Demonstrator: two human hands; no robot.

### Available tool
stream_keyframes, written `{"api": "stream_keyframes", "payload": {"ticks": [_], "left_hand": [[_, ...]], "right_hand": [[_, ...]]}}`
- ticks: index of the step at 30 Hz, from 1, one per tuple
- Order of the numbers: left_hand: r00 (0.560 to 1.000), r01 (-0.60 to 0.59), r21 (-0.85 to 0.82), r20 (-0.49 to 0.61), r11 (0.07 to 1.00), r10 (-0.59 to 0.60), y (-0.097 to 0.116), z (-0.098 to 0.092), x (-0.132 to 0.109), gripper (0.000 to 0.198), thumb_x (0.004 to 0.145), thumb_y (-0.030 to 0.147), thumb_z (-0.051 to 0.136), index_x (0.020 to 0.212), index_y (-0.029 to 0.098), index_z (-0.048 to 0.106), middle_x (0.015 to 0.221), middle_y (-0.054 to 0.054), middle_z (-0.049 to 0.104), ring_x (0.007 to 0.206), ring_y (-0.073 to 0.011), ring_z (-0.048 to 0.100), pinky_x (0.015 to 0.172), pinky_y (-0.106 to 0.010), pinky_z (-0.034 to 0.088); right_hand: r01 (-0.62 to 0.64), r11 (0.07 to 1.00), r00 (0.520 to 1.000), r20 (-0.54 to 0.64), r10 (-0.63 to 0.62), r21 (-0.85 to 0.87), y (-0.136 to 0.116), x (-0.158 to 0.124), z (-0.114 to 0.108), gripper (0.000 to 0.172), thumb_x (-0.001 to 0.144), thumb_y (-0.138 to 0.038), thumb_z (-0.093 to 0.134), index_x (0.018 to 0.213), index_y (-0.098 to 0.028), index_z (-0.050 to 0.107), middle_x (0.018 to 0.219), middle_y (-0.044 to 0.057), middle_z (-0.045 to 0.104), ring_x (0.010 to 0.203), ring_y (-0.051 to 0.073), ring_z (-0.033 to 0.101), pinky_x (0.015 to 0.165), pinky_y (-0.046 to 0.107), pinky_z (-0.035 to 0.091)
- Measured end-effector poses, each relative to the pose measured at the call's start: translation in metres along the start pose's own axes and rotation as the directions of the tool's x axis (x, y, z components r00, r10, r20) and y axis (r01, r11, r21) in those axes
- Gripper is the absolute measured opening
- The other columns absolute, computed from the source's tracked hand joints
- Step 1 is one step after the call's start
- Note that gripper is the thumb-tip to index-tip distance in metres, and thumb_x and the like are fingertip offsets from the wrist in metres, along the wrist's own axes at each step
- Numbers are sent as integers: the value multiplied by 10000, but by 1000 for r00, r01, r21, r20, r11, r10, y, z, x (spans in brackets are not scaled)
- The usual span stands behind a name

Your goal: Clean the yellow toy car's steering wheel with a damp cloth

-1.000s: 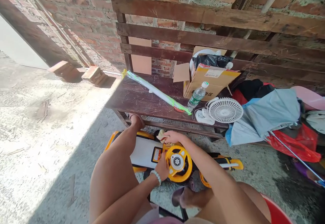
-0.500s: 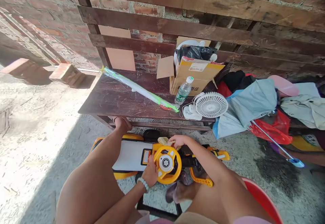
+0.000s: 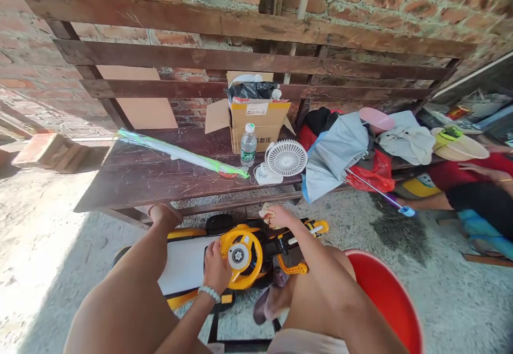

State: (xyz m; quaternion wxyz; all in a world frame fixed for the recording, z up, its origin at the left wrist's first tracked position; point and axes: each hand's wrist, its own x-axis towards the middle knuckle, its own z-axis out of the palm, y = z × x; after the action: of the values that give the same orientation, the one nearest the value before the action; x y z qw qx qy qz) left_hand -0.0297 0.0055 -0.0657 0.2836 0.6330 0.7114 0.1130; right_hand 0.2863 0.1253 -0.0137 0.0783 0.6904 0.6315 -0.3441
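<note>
A yellow toy steering wheel [image 3: 257,241] with a white hub stands on a yellow-and-black ride-on toy vehicle [image 3: 182,263] between my legs. My left hand [image 3: 217,269], with a bead bracelet at the wrist, is closed at the wheel's left rim; its fingertips are partly hidden. Beyond the wheel, my right hand [image 3: 279,216] grips a crumpled pale cloth [image 3: 264,212] with reddish marks, above the vehicle's far side. A black arm with yellow parts [image 3: 320,226] reaches off the vehicle to the right.
Behind the vehicle runs a dark wooden bench [image 3: 120,177] holding a cardboard box [image 3: 260,121], water bottle [image 3: 248,145], white fan [image 3: 286,159], long wrapped item [image 3: 180,153] and grey umbrella [image 3: 336,151]. A red tub [image 3: 385,295] stands at my right. Another person's arm [image 3: 487,172] shows far right.
My view has swung right, showing more bench, the tub and another person. My right hand has lifted the cloth from beside the wheel to beyond it. My left hand stays by the rim.
</note>
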Motion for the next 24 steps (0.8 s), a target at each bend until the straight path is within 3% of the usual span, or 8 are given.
{"api": "stream_keyframes", "payload": {"ticks": [3,5,7,9,13,19,22,24], "left_hand": [[983,-160,39,-80,986,163,16,-4,-2,727,978,176,555,1702,159,490,1767,-207,455,1672,-358,412,1326,-548,427],[961,-268,100,-47,958,274,24,-1,-10,697,1005,229,555,1698,167,529,1801,-208,438,1710,-393,346,1350,-627,360],[927,-372,174,22,912,374,30,6,-21,706,993,241,580,1697,178,557,1804,-204,454,1727,-410,312,1373,-682,272],[895,-443,247,69,862,441,34,13,-33,760,970,233,609,1724,177,534,1825,-206,427,1741,-418,278,1388,-705,188],[889,-455,340,126,823,439,45,13,-45,810,982,248,591,1776,186,444,1874,-195,329,1761,-422,227,1395,-716,110],[898,-438,359,209,824,386,53,3,-41,814,995,281,560,1791,228,398,1891,-170,279,1770,-429,202,1388,-731,110],[900,-435,349,205,830,386,51,7,-39,828,989,293,594,1792,235,399,1896,-167,272,1774,-420,191,1393,-719,97],[903,-426,349,216,835,371,49,11,-38,838,987,301,616,1794,225,400,1904,-175,248,1777,-422,175,1395,-718,80]], "right_hand": [[53,997,994,-94,-47,55,5,-28,-24,678,902,-252,746,1576,-297,682,1531,106,719,1319,277,726,1030,293,539],[112,990,981,-168,-97,80,8,-51,-32,676,917,-291,742,1590,-305,671,1570,97,701,1346,271,716,1066,290,531],[121,990,972,-208,-104,68,9,-71,-28,602,938,-359,744,1537,-311,716,1547,86,725,1354,279,715,1092,307,526],[31,999,987,-159,-28,18,5,-82,-17,443,967,-463,727,1373,-309,816,1426,76,795,1291,292,749,1040,322,549],[-155,986,987,-56,152,-54,-1,-82,-2,361,990,-562,694,1133,-290,884,1247,75,858,1176,284,795,904,298,553],[-376,917,922,-156,355,-136,43,-93,-36,310,930,-316,783,1220,-245,867,1355,169,827,1334,367,727,1021,393,535],[-399,907,908,-194,371,-131,60,-98,-45,307,962,-282,746,1219,-166,865,1364,280,796,1377,444,698,1065,478,520],[-354,928,928,-165,333,-119,53,-91,-39,262,950,-323,777,1136,-174,886,1303,260,821,1281,413,753,1005,427,541]]}}
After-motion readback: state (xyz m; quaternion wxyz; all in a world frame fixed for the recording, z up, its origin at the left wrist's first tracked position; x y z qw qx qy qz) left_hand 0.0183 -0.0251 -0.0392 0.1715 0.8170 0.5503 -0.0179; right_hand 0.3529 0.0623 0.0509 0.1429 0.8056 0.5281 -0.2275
